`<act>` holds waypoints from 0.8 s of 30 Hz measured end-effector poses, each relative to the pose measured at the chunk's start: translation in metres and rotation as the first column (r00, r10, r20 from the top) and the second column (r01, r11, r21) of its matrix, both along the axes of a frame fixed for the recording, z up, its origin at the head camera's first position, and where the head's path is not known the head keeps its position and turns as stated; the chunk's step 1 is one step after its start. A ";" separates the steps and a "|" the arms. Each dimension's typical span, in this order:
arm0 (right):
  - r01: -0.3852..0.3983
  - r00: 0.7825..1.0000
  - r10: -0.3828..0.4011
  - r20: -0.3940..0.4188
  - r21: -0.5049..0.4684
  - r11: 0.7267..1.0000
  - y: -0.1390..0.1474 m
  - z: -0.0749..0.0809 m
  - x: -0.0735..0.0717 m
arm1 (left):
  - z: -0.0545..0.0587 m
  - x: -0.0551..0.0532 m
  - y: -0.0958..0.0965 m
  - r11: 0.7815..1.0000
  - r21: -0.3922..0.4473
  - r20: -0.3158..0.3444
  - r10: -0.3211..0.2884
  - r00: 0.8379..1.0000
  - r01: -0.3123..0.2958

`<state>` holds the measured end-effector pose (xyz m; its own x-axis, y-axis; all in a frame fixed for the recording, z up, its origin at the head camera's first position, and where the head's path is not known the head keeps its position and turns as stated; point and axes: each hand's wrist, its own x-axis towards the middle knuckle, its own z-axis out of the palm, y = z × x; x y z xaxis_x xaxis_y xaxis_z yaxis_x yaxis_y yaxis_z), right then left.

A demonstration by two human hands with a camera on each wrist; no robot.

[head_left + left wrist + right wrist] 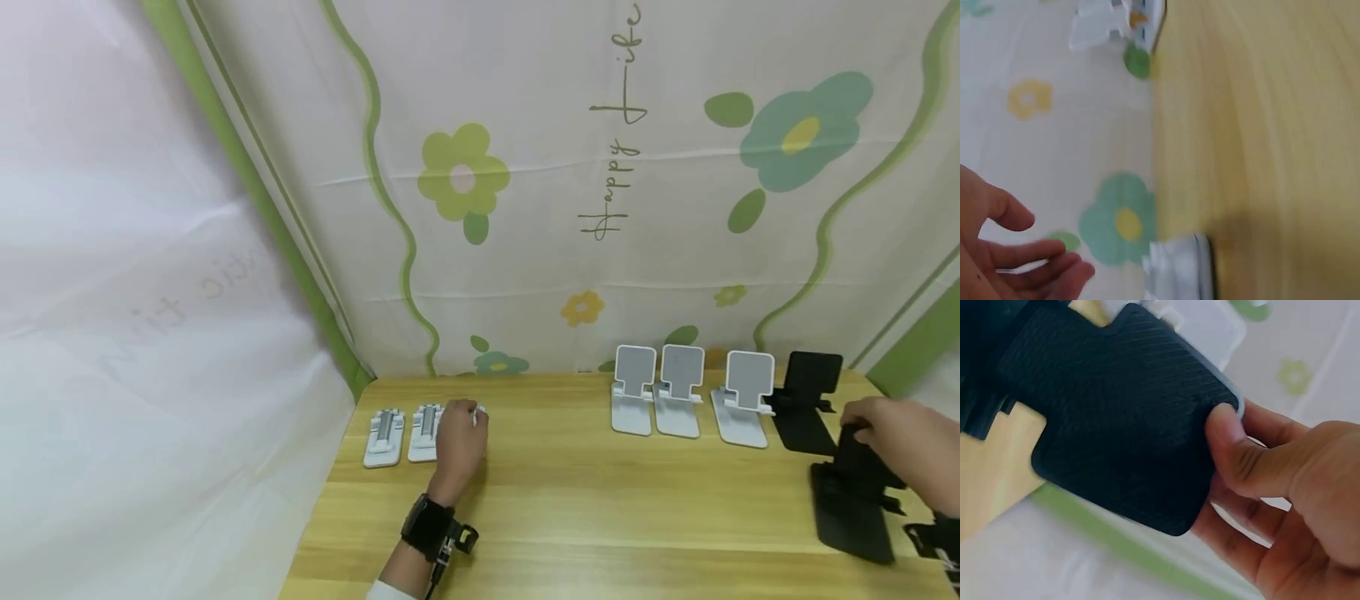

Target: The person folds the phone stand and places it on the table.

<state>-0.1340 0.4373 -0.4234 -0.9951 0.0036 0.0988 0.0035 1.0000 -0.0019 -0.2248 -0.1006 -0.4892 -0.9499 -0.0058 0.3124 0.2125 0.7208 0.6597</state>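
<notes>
My right hand [903, 442] pinches the upper plate of a black phone stand [851, 517] at the table's right side. In the right wrist view the thumb lies on the face of that black plate [1122, 425], with fingers behind it. My left hand [460, 442] is over the table's left part, beside a folded white phone stand [426, 433]. Another folded white stand [385, 437] lies further left. A bit of white shows past the left hand, mostly hidden by it. In the left wrist view the left hand's fingers [1041, 265] are loosely bent around nothing, apart from a white stand [1175, 272].
Three unfolded white phone stands, the left one [633, 392], the middle one [681, 392] and the right one [746, 400], stand along the back of the wooden table [570, 517]. Beside them is another unfolded black stand [810, 400]. A flowered curtain [525, 250] hangs behind.
</notes>
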 end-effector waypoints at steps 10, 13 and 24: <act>-0.416 0.810 0.360 -0.462 -0.020 0.909 -0.122 0.043 -0.003 | 0.030 0.050 0.064 0.789 0.495 0.326 -0.557 0.764 0.364; -0.524 0.727 0.426 -0.539 -0.034 0.851 -0.163 0.055 -0.005 | 0.030 0.057 0.082 0.719 0.602 0.364 -0.634 0.682 0.348; -0.635 0.644 0.487 -0.590 -0.058 0.770 -0.231 0.069 -0.004 | 0.029 0.063 0.094 0.601 0.765 0.393 -0.720 0.572 0.230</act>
